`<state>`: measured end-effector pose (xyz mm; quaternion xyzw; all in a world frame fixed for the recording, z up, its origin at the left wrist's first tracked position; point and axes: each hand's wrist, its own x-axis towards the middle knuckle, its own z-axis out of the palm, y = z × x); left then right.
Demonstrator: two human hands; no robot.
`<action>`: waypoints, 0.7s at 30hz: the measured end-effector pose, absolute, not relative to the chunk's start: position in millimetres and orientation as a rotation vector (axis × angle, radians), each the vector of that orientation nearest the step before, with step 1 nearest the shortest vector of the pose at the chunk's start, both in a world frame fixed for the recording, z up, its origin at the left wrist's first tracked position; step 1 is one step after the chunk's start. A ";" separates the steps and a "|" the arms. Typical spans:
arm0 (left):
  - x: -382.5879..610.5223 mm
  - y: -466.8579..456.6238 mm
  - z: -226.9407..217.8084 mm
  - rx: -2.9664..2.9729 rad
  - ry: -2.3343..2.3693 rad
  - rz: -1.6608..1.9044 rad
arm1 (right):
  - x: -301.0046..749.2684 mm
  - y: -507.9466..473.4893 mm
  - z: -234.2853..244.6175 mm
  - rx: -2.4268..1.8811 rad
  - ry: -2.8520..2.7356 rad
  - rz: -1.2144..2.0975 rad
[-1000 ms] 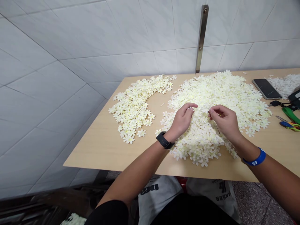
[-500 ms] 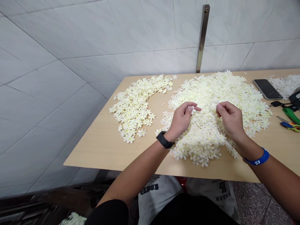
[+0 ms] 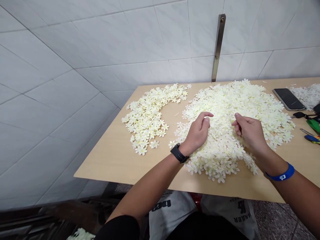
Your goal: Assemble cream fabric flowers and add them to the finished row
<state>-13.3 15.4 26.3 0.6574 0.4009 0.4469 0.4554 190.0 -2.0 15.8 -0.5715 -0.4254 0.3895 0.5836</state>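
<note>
Both of my hands are above the large heap of cream-white artificial flowers (image 3: 220, 150). My left hand (image 3: 197, 133), with a black watch (image 3: 178, 153) on the wrist, is closed, its fingers curled and its thumb near the index finger. What those fingers hold, if anything, is hidden. Across a short gap, my right hand (image 3: 251, 133) is pinched, thumb against the bent fingers; I cannot make out what is in the pinch. A blue wristband (image 3: 281, 173) circles that arm. Further left, a smaller curved pile of similar flowers (image 3: 147, 116) lies on the wooden table (image 3: 105, 153).
At the right are a phone (image 3: 288, 99), a pile of small white pieces (image 3: 307, 95) and scissors (image 3: 311, 136) beside a green item (image 3: 313, 126). Tiled wall (image 3: 170, 36) borders the table behind, with a metal strip (image 3: 218, 50) fixed to it.
The white flower seen at my left fingertips is no longer visible there. My right hand has turned slightly, its thumb now pointing up more. The whole view has shifted a little.
</note>
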 end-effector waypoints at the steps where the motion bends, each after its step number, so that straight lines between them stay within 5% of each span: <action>1: -13.2 14.9 27.4 1.619 0.983 1.088 | 190.4 -2.1 15.7 -1.334 -0.996 0.894; 10: -13.6 14.9 27.1 1.765 0.852 1.035 | 180.6 -16.7 18.3 -1.272 -1.358 0.520; 21: -16.0 11.6 29.7 2.001 0.846 0.881 | 171.1 -21.1 13.2 -1.180 -1.597 0.475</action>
